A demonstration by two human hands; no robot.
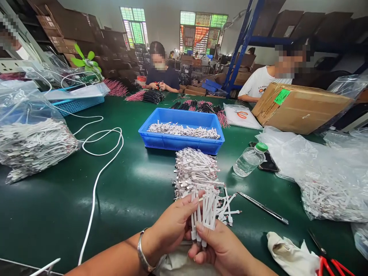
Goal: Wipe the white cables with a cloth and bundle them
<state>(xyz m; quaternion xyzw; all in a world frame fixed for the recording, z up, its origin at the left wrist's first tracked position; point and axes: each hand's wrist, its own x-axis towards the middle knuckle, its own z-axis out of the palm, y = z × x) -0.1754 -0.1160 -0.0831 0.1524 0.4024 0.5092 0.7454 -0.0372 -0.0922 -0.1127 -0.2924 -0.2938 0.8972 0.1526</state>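
Observation:
Both my hands meet low in the middle of the view over a green table [129, 184]. My left hand [172, 226] and my right hand [218, 249] are closed together on a small bundle of short white connector wires [205, 211], held upright. Just beyond the hands lies a loose pile of the same white wires [195, 168]. A blue plastic tray [181, 142] behind the pile holds more of them.
A clear water bottle [248, 159] lies on a phone at right, near metal tweezers [263, 207], a white cloth [290, 253] and red-handled scissors [333, 264]. Bags of wires [31, 142] sit at left and right. A white cable [97, 176] loops across. Two people work at the far side.

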